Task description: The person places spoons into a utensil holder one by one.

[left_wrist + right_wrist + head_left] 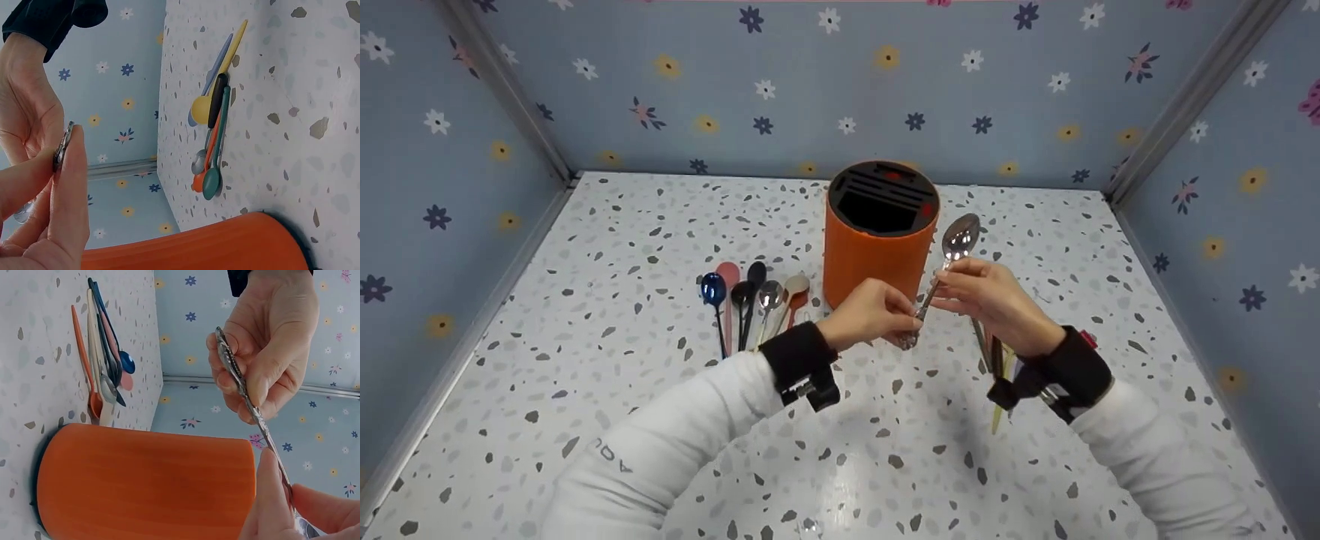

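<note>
An ornate silver spoon (961, 236) is held up in front of the orange utensil holder (870, 262), its bowl pointing up and away. My left hand (874, 311) pinches the decorated end of the handle between thumb and fingers. Near the bowl, the neck is pinched by my right hand (997, 304). Seen from the right wrist, the patterned handle (239, 379) runs slanting from one hand to the other. The holder's dark top (889, 195) has slots and a wider opening.
Left of the holder lie several spoons, among them a blue spoon (713, 289) and a pink spoon (728, 273). Another group, partly hidden under my right arm, includes a green spoon (212, 181) and a yellow spoon (229, 55). Flowered panels (870, 90) enclose the speckled table (607, 315).
</note>
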The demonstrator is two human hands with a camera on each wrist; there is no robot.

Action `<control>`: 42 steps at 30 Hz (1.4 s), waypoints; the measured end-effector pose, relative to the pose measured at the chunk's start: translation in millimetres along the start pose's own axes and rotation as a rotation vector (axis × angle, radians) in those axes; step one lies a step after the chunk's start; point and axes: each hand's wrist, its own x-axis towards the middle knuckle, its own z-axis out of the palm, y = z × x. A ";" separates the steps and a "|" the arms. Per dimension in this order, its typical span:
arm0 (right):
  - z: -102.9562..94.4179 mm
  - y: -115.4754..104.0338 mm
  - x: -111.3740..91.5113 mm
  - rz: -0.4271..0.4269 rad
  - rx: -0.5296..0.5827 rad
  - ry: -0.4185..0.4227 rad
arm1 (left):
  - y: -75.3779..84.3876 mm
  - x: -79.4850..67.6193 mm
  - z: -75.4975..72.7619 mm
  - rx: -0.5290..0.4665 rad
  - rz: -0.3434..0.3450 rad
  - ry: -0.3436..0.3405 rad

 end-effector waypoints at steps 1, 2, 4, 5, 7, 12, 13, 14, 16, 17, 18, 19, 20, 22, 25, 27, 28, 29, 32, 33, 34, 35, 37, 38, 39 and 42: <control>0.2 -4.3 0.3 -0.004 -0.003 -0.003 | 3.8 0.6 -2.4 0.014 0.007 0.003; 0.6 -8.6 0.5 -0.007 -0.008 -0.004 | 7.2 1.4 -4.7 0.023 0.013 0.006; 1.2 -16.5 1.6 -0.012 -0.010 -0.004 | 13.5 2.9 -8.9 0.030 0.025 0.007; 1.5 -20.3 2.4 -0.012 -0.008 -0.001 | 16.2 3.6 -10.9 0.031 0.033 0.005; 2.2 -27.4 4.0 -0.007 0.000 0.003 | 20.6 5.4 -14.1 0.019 0.046 0.000; 2.6 -39.8 7.3 0.005 0.051 0.009 | 28.4 10.1 -18.9 0.010 0.059 -0.004; 2.2 -41.5 7.8 0.005 0.055 0.010 | 29.9 11.3 -19.5 0.015 0.058 -0.003; 1.9 -43.1 8.0 0.005 0.054 0.012 | 31.4 12.3 -20.1 0.021 0.056 0.000; 1.6 -46.5 8.3 -0.001 0.052 0.021 | 34.7 14.6 -21.2 0.030 0.053 0.006; 1.2 -48.2 8.8 -0.008 0.051 0.023 | 36.5 16.0 -21.9 0.027 0.048 0.009; 1.5 -50.2 9.0 -0.015 0.054 0.027 | 38.4 17.4 -22.5 0.025 0.043 0.014; 1.5 -52.4 9.5 -0.024 0.058 0.030 | 40.3 18.8 -23.5 0.022 0.038 0.019; 1.8 -54.7 10.1 -0.035 0.058 0.036 | 42.2 20.4 -24.5 0.018 0.036 0.024; 2.3 -59.6 12.0 -0.059 0.068 0.048 | 46.1 23.8 -27.0 0.003 0.030 0.033; 3.5 -66.6 15.4 -0.097 0.087 0.064 | 51.0 29.1 -32.0 0.011 0.034 0.053; 4.2 -70.4 17.8 -0.114 0.092 0.075 | 53.4 32.3 -35.4 0.011 0.040 0.057; 4.5 -72.1 19.0 -0.121 0.092 0.082 | 54.2 33.7 -37.0 0.009 0.042 0.056; 4.9 -73.5 20.3 -0.129 0.092 0.090 | 55.0 35.0 -38.5 0.010 0.050 0.055; 6.1 -77.8 24.1 -0.153 0.085 0.110 | 56.7 38.2 -42.2 0.009 0.068 0.058; 6.6 -79.2 25.7 -0.160 0.088 0.115 | 57.3 39.4 -43.3 0.019 0.075 0.065; 7.3 -80.8 27.2 -0.167 0.096 0.122 | 57.8 40.7 -44.4 0.027 0.078 0.074; 8.1 -82.5 28.5 -0.173 0.102 0.126 | 58.5 41.9 -45.6 0.046 0.087 0.086; 9.6 -85.9 31.2 -0.180 0.122 0.134 | 59.6 44.4 -48.0 0.076 0.098 0.109; 10.5 -87.8 32.6 -0.185 0.126 0.140 | 60.1 45.6 -49.1 0.092 0.103 0.122; 11.3 -89.7 33.8 -0.189 0.127 0.144 | 60.4 46.9 -50.2 0.106 0.111 0.135; 13.7 -95.4 37.0 -0.207 0.116 0.152 | 61.2 50.5 -53.1 0.131 0.138 0.170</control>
